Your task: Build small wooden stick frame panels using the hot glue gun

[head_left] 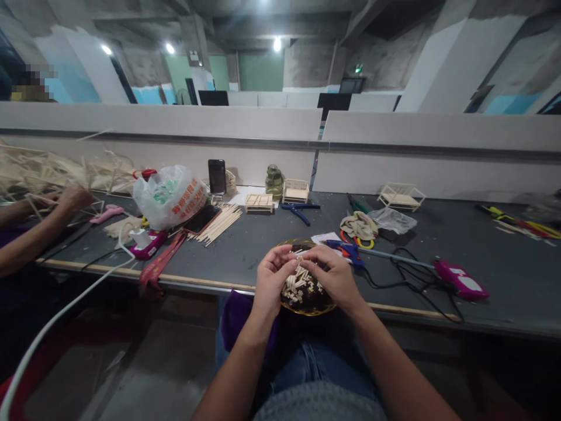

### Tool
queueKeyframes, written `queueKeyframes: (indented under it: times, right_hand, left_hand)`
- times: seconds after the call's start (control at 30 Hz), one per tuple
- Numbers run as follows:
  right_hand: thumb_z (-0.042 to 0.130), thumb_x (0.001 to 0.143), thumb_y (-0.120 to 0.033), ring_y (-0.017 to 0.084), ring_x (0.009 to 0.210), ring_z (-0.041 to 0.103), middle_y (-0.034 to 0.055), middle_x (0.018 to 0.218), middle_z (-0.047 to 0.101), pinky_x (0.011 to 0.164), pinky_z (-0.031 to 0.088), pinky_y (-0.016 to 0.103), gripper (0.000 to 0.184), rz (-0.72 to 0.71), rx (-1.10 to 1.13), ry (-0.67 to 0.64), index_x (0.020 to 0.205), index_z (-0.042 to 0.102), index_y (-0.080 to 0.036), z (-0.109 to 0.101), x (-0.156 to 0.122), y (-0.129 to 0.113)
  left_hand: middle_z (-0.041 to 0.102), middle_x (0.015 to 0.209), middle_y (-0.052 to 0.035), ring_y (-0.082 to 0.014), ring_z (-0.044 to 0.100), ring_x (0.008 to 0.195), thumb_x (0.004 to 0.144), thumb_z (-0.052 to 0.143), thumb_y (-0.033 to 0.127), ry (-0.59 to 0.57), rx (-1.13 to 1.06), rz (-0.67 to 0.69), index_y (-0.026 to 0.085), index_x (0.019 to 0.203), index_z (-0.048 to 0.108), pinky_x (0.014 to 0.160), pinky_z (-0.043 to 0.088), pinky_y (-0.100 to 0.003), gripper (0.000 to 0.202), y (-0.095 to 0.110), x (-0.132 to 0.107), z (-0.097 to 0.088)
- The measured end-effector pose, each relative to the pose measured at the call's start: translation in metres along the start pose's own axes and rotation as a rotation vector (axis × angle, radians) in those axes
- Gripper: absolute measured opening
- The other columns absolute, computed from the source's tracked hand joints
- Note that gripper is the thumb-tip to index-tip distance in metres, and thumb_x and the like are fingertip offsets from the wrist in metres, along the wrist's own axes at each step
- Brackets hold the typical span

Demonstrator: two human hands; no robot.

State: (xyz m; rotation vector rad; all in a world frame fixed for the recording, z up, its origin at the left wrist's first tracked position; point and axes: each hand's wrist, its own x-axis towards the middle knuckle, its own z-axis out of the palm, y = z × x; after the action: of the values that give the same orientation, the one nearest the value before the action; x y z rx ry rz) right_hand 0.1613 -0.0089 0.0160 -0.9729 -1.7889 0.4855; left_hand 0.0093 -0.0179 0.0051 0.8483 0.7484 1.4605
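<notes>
My left hand (272,278) and my right hand (333,275) meet above a round basket (322,311) at the table's front edge. Thumbs and fingertips of both are pinched together around something small and pale, too small to name. Short pale wooden stick pieces (298,285) lie loose in the dark-lined basket below my fingers. A blue glue gun (348,250) rests just beyond my right hand, partly on a white paper.
Miniature wooden benches (296,191) stand toward the back, near blue pliers (301,211) and a glass jar (274,182). Thin sticks (219,223) and a plastic bag (169,197) lie left. Cables and a magenta power strip (461,280) are right. A co-worker's hands (74,199) work far left.
</notes>
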Motion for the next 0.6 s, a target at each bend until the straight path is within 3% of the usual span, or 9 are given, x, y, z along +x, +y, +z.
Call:
queueKeyframes:
  times: [0.3, 0.6]
  right_hand:
    - [0.063, 0.091, -0.028, 0.018, 0.084, 0.061, 0.003, 0.085, 0.067, 0.078, 0.045, 0.032, 0.01, 0.008, -0.024, -0.044, 0.086, 0.069, -0.022, -0.0004, -0.0015, -0.0021]
    - [0.067, 0.088, -0.025, 0.019, 0.085, 0.062, 0.0034, 0.088, 0.069, 0.079, 0.047, 0.032, 0.006, -0.043, -0.089, -0.004, 0.092, 0.07, -0.022, 0.0018, -0.002, -0.0032]
  left_hand:
    - [0.065, 0.076, 0.0004, -0.0071, 0.057, 0.066, 0.07, 0.082, 0.023, 0.005, 0.005, 0.013, 0.013, 0.104, 0.065, 0.064, 0.046, -0.018, 0.039, 0.0001, 0.0016, 0.0007]
    - [0.063, 0.073, 0.0021, -0.0056, 0.056, 0.055, 0.064, 0.085, 0.022, 0.005, -0.144, -0.117, 0.012, 0.103, 0.062, 0.055, 0.045, -0.018, 0.046, -0.0008, 0.0051, -0.0016]
